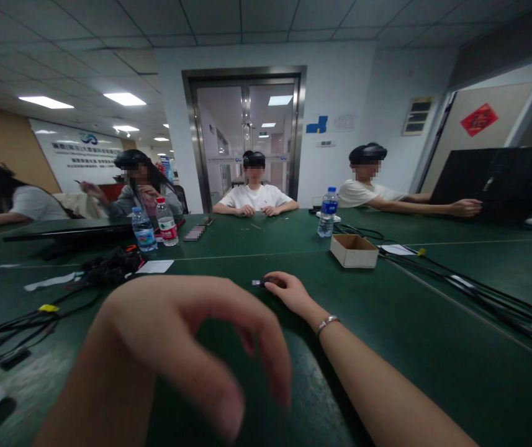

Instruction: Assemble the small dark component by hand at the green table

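Note:
My left hand (191,329) is close to the camera, raised above the green table (293,248). Its fingers curve downward with the thumb apart from them, and nothing shows between them. Farther off, my right hand (290,290) rests low at the tabletop, a bracelet round its wrist. Thumb and fingers close round a small dark piece (259,283) with a pale, shiny end pointing left. Most of that piece is hidden by the hand, so its kind cannot be made out.
An open cardboard box (354,251) and a water bottle (328,213) stand to the right. Black cables (465,285) run along that side, with more cables (28,329) at left. Two bottles stand beside a flat dark screen (74,230). Several people sit around.

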A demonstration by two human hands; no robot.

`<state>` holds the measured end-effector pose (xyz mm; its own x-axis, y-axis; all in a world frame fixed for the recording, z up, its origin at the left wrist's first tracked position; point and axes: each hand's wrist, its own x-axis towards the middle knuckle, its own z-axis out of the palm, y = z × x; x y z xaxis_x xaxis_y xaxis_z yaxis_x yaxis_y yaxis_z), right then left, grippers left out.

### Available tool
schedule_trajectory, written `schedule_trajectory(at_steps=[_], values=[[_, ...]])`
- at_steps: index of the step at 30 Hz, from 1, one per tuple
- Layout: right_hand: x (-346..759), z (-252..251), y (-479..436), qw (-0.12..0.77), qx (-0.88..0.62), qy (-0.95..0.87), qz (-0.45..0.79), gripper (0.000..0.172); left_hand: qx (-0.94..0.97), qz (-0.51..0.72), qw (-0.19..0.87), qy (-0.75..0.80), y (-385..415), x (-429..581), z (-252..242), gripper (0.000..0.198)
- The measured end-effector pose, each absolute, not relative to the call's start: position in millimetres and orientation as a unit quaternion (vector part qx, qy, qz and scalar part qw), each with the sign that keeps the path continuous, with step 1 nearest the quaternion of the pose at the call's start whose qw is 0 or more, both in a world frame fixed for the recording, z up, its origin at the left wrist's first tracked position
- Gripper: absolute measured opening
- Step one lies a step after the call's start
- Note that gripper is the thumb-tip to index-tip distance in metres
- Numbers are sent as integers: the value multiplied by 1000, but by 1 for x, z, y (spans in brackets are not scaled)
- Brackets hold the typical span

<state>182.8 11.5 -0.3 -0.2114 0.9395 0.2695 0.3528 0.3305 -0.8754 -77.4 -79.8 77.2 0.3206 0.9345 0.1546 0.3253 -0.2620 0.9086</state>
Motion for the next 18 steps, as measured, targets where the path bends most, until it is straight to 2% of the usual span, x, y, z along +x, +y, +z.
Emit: schedule_trajectory(at_steps=[4,7,13,18], values=[[183,2,10,426,-459,-701,342,31,753,282,335,492,-40,-44,97,44],[183,8,7,419,-465,-702,340,31,708,281,274,587,-18,-26,78,54],[183,11,6,400,-475,-709,333,31,661,350,367,553,-2,1,11,50],[183,7,8,400,-475,-713,326,33,704,359,303,533,-8,13,4,42]])
